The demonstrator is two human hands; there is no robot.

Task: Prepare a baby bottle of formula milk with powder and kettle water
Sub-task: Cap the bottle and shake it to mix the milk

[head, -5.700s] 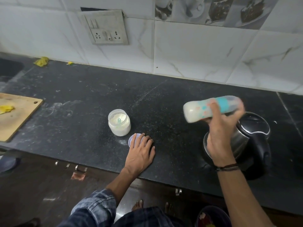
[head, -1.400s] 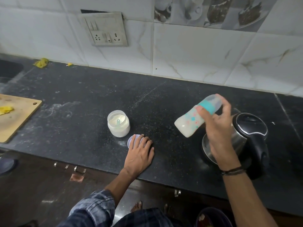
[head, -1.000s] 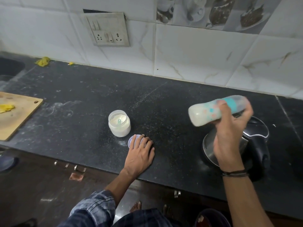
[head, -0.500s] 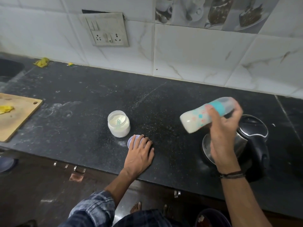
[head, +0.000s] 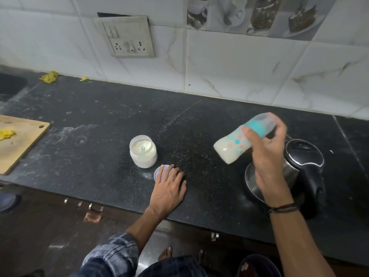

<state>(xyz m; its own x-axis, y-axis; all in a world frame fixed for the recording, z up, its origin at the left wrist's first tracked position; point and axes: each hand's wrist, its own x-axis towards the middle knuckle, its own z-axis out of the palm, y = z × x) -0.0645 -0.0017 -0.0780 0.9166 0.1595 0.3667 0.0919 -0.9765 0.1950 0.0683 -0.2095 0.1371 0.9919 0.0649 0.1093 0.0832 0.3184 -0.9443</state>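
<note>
Gripping the tilted bottle [head: 231, 147], the right hand [head: 266, 158] hides part of kettle [head: 305, 154].

I see a blue-grey checked sleeve [head: 111, 254] bunched up on the left arm; the right forearm is bare. Dark thread bands [head: 282, 208] on the right wrist. Left grip [head: 168, 189] and right grip [head: 265, 154] bare. Dark checked cloth [head: 173, 266] at the waist, bare feet [head: 164, 254].

Milky-white bottle [head: 237, 143] with teal and pink spots and teal collar, above speckled black counter [head: 99, 120].
</note>
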